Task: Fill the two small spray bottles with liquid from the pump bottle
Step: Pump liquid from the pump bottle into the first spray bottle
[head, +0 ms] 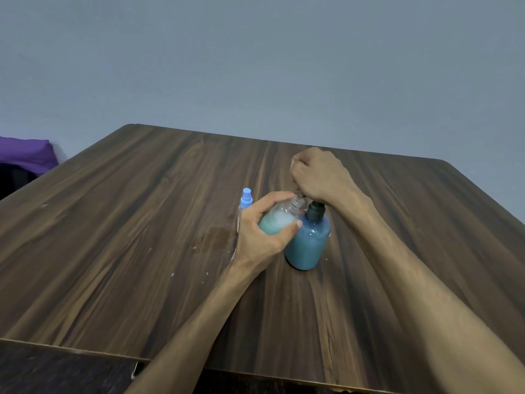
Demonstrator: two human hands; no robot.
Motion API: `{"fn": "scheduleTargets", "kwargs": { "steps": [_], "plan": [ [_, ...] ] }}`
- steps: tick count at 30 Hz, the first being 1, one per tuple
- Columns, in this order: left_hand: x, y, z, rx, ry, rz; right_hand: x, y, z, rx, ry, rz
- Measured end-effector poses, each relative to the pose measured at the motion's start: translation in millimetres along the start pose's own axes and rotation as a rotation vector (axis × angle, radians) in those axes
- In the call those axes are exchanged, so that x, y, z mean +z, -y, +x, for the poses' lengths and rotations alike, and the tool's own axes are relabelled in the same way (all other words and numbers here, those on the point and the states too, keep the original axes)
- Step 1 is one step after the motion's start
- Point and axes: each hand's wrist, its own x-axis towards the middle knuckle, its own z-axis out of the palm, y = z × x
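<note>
My left hand [262,233] grips a small clear spray bottle [279,218] with its cap off, tilted so its threaded neck points up and right toward the pump's nozzle. Pale teal liquid and white foam fill its lower part. The blue pump bottle [308,243] stands upright on the wooden table [127,237], touching the small bottle. My right hand [318,177] is curled into a fist on top of the pump head, which it hides almost wholly; only the dark collar shows. A second small spray bottle [246,203] with a light blue spray cap stands just behind my left hand.
A damp patch [217,234] and small pale specks mark the tabletop left of the bottles. A purple cloth [27,152] lies beyond the table's far left edge. A grey wall rises behind the table.
</note>
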Motion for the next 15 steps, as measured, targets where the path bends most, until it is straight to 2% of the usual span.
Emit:
{"fn": "scheduleTargets", "kwargs": {
  "steps": [3, 6, 10, 15],
  "plan": [
    [0.2, 0.1, 0.2, -0.025, -0.006, -0.002, 1.5, 2.6, -1.7, 0.021, 0.056, -0.037],
    [0.1, 1.5, -0.9, -0.014, 0.001, -0.024, -2.0, 0.8, -1.7, -0.013, -0.002, -0.026],
    [1.2, -0.1, 0.5, -0.028, -0.003, -0.018, 1.1, 3.5, 0.1, 0.007, 0.055, -0.037],
    [-0.2, 1.7, 0.7, -0.01, 0.009, -0.016, -2.1, 3.3, -1.1, -0.001, 0.015, 0.007]
  ]
}}
